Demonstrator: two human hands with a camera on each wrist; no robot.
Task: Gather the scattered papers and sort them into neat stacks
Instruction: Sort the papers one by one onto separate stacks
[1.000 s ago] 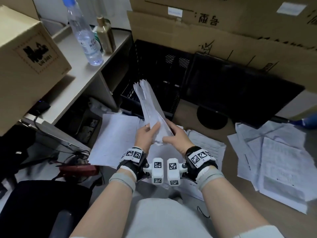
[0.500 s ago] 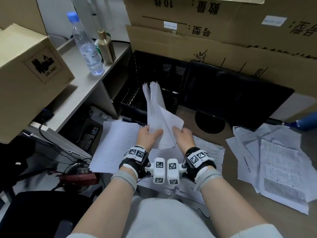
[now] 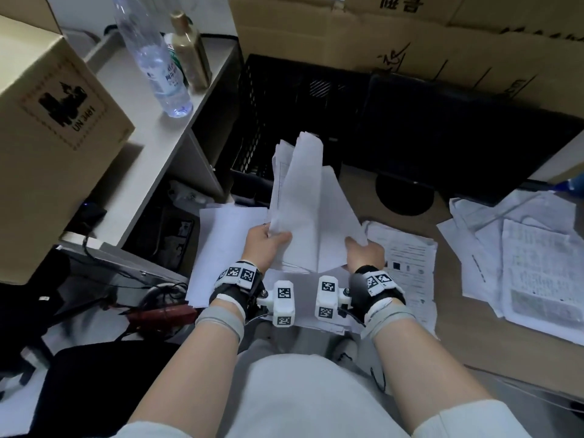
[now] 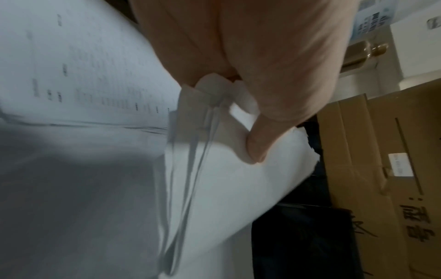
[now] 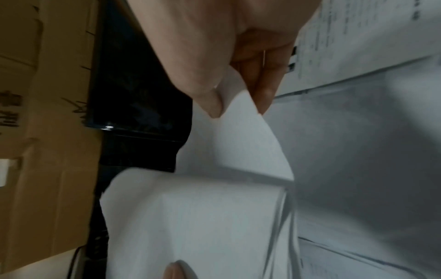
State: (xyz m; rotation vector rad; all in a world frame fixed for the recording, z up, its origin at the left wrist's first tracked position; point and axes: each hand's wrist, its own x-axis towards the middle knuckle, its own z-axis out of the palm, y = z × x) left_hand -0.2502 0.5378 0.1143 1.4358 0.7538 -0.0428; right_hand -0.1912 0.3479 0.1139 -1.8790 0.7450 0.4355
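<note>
I hold a bundle of white papers [image 3: 303, 210] upright above the desk, its top leaning toward the black crate. My left hand [image 3: 268, 245] grips the bundle's lower left edge, thumb pressed on the front sheet [image 4: 238, 169]. My right hand [image 3: 363, 251] pinches the lower right corner of a sheet [image 5: 243, 132] between thumb and fingers, spreading it away from the rest. Under the hands lie flat sheets [image 3: 227, 248] on the left and printed pages [image 3: 407, 263] on the right. A loose heap of papers [image 3: 521, 257] lies scattered at the far right.
A black mesh crate [image 3: 284, 99] and a dark monitor [image 3: 458, 137] stand behind the papers, with cardboard boxes [image 3: 410, 42] behind them. A side shelf [image 3: 151, 147] carries a water bottle [image 3: 151, 55], a tan bottle [image 3: 191, 49] and a cardboard box [image 3: 47, 128]. Cables lie lower left.
The hands have drawn apart; the right hand has pulled a sheet's corner out to the right, so the bundle fans open wider. The bundle stands more upright than a second ago.
</note>
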